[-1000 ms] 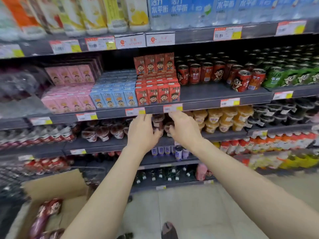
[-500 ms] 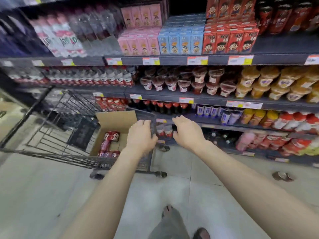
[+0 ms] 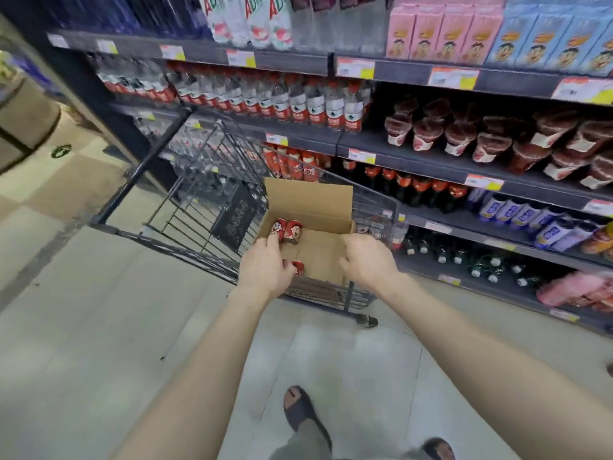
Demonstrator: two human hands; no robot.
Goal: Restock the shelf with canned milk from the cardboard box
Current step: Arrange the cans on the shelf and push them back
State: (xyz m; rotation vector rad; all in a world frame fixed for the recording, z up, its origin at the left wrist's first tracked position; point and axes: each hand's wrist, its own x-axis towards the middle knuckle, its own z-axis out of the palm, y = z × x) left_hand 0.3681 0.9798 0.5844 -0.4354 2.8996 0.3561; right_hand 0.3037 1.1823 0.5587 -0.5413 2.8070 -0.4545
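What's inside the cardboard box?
In the open brown cardboard box: two red printed cans at far left, another can partly under the left hand. Anything beneath that hand is hidden.

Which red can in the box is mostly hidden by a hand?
The near can, peeking out from under the left hand. The two far cans, in the corner of the box, show their cartoon faces plainly.

I see a matt brown cardboard box [image 3: 311,197] beneath my left hand [image 3: 265,267], glossy red metal cans [image 3: 292,231] at its fingertips, a dark wire-metal cart [image 3: 205,161] around them, and smooth, faintly shiny floor tiles [image 3: 99,327] below.
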